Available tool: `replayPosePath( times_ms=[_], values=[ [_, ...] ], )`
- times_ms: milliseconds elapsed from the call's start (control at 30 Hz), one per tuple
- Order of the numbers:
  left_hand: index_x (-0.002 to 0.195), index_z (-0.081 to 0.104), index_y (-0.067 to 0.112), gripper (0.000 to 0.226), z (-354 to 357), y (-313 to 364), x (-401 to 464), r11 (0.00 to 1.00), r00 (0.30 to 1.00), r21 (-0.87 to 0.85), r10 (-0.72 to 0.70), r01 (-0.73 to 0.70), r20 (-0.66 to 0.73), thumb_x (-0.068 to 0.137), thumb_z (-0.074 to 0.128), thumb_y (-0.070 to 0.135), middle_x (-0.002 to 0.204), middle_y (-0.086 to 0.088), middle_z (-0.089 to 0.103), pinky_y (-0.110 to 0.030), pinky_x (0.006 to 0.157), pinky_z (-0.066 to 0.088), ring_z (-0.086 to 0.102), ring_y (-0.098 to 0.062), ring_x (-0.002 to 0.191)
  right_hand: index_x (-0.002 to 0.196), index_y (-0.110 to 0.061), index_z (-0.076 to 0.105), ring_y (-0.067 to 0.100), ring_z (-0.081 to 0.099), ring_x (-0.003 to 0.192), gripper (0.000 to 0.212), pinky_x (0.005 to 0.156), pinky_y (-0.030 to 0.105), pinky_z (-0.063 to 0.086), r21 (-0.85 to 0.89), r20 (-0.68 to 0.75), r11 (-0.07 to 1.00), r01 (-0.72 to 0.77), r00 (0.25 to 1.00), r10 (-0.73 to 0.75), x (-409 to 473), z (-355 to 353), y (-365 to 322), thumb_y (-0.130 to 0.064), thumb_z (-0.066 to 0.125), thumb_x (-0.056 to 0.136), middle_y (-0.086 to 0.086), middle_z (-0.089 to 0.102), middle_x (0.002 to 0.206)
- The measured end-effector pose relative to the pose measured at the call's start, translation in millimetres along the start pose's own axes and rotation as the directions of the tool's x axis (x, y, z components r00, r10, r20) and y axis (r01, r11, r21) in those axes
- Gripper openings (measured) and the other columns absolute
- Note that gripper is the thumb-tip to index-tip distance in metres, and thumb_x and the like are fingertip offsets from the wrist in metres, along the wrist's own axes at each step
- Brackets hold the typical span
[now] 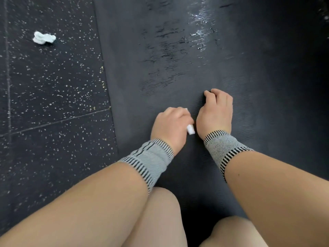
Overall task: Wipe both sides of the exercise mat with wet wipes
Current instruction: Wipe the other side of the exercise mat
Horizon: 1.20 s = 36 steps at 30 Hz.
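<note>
Exercise mat [178, 50] shows wet streaks; left hand [170, 123] clutches a balled wet wipe [190, 129], right hand [216, 111] curled, seemingly empty. Wadded wipe may miss patches.

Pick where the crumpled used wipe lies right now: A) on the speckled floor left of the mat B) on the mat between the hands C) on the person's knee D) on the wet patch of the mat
A: the crumpled used wipe sits on the speckled floor, clear of the mat edge; the only other white piece is gripped in the left hand.
</note>
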<state>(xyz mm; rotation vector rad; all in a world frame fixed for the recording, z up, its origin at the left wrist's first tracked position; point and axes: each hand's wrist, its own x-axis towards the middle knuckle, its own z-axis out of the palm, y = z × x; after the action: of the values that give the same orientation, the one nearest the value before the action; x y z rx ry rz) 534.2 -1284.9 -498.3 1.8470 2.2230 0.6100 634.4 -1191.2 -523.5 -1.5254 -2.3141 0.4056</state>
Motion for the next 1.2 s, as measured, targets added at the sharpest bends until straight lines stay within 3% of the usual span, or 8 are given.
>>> replayPosePath(
  times_ms=[67,200,433,600,733,900,1067,1200],
  values=[
    [0.074,0.074,0.018,0.025,4.3,4.0,6.3,1.000,0.999,-0.011,0.007,-0.007,0.039,0.060,0.066,0.000,0.088,0.001,0.070,-0.039,0.062,0.053,0.065,-0.032,0.077,0.123,0.000,0.056,0.035,0.043,0.120,0.039,0.102,0.039,0.034,0.001,0.012,1.000,0.001,1.000,-0.001,0.6,1.4,0.9,-0.002,0.049,0.085,0.017,0.053,0.127],
    [0.077,0.074,0.020,0.031,-22.3,-36.5,-31.9,0.997,0.997,0.074,0.000,-0.006,0.071,0.067,0.049,0.005,0.088,0.003,0.069,-0.039,0.062,0.051,0.064,-0.030,0.076,0.121,0.001,0.057,0.037,0.046,0.117,0.038,0.099,0.043,0.038,-0.007,0.003,1.000,0.005,1.000,-0.005,-0.3,0.9,1.5,-0.001,0.052,0.083,0.018,0.054,0.124],
    [0.081,0.075,0.018,0.021,-45.6,-57.2,-58.1,0.938,0.946,0.132,-0.324,0.319,0.016,0.073,0.061,0.005,0.088,-0.002,0.066,-0.040,0.065,0.052,0.063,-0.033,0.073,0.118,-0.002,0.059,0.037,0.048,0.115,0.038,0.096,0.046,0.040,-0.030,0.010,0.999,0.028,1.000,-0.028,0.9,-3.4,-1.5,-0.014,0.052,0.083,0.015,0.056,0.124],
    [0.102,0.073,0.023,0.021,-32.1,-27.2,-19.9,0.854,0.853,-0.004,-0.519,0.520,0.054,0.094,0.056,0.016,0.107,0.002,0.061,-0.039,0.083,0.047,0.059,-0.023,0.095,0.140,-0.016,0.040,0.026,0.019,0.142,0.062,0.114,0.047,0.011,-0.175,0.251,0.969,0.175,0.959,-0.128,-2.7,-9.1,-8.2,-0.050,0.042,0.088,0.002,0.033,0.151],
    [0.104,0.072,0.028,0.026,-50.9,-50.8,-33.6,0.750,0.751,0.075,-0.660,0.657,0.027,0.097,0.047,0.021,0.107,0.004,0.056,-0.032,0.077,0.042,0.059,-0.021,0.096,0.147,-0.020,0.026,0.023,0.006,0.146,0.064,0.117,0.045,0.003,-0.226,0.327,0.960,0.164,0.941,-0.084,1.0,-10.4,-9.0,-0.050,0.033,0.091,0.001,0.018,0.157],
    [0.101,0.064,0.022,0.021,-53.7,-59.5,-12.9,0.617,0.619,0.056,-0.785,0.785,-0.030,0.098,0.044,0.024,0.095,0.005,0.047,-0.030,0.070,0.032,0.045,-0.020,0.077,0.145,-0.019,0.031,0.024,0.010,0.145,0.062,0.117,0.045,0.006,-0.222,0.309,0.964,0.149,0.948,-0.075,0.5,-8.5,-10.2,-0.045,0.038,0.090,0.002,0.024,0.155],
    [0.099,0.059,0.021,0.016,-31.6,-32.8,39.7,0.696,0.696,-0.009,-0.717,0.718,0.040,0.100,0.045,0.028,0.092,0.005,0.047,-0.031,0.069,0.034,0.044,-0.018,0.078,0.144,-0.019,0.033,0.023,0.012,0.144,0.059,0.117,0.045,0.007,-0.231,0.311,0.964,0.134,0.949,-0.058,0.9,-9.6,-10.6,-0.041,0.039,0.090,0.002,0.025,0.154],
    [0.100,0.065,0.014,0.027,-51.7,-69.9,25.2,0.675,0.685,0.137,-0.728,0.725,-0.037,0.099,0.039,0.023,0.100,-0.008,0.056,-0.036,0.069,0.037,0.053,-0.031,0.087,0.143,-0.018,0.035,0.024,0.015,0.144,0.058,0.116,0.045,0.008,-0.230,0.303,0.964,0.135,0.951,-0.061,0.5,-10.3,-11.3,-0.040,0.040,0.090,0.003,0.028,0.153]
  ],
)
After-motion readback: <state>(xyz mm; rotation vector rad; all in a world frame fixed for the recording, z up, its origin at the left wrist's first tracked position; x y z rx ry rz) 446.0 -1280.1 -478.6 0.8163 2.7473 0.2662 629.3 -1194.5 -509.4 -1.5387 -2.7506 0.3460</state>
